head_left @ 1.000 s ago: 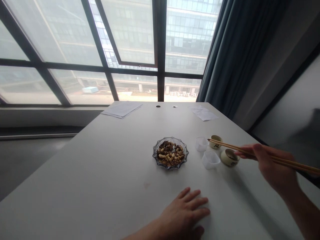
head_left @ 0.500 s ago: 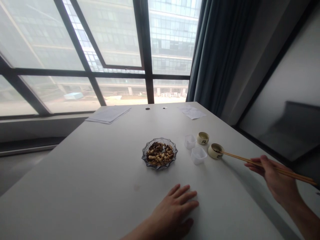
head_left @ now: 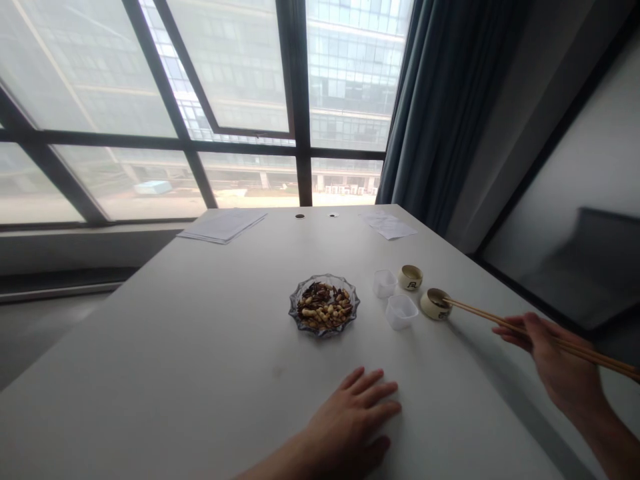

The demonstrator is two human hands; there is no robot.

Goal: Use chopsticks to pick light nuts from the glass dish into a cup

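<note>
Right hand (head_left: 565, 363): closed on chopsticks (head_left: 530, 332) | tips at rim of small cup (head_left: 435, 305) | left hand (head_left: 347, 420): open, flat on bench (head_left: 200, 347), front of nut dish (head_left: 324, 305)

White table (head_left: 165, 360) — a glass dish of nuts (head_left: 300, 323), two plastic cups (head_left: 401, 311), two ceramic cups (head_left: 411, 277), papers (head_left: 223, 225)

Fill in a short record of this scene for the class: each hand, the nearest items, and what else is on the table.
Left hand: flat on the white table, holding nothing
Right hand: holding wooden chopsticks, tips at a small ceramic cup, contact unclear
Centre: glass dish of peanuts and dark pieces
Nearby: clear plastic cup, another, second ceramic cup
Far end: sheets of paper
</note>
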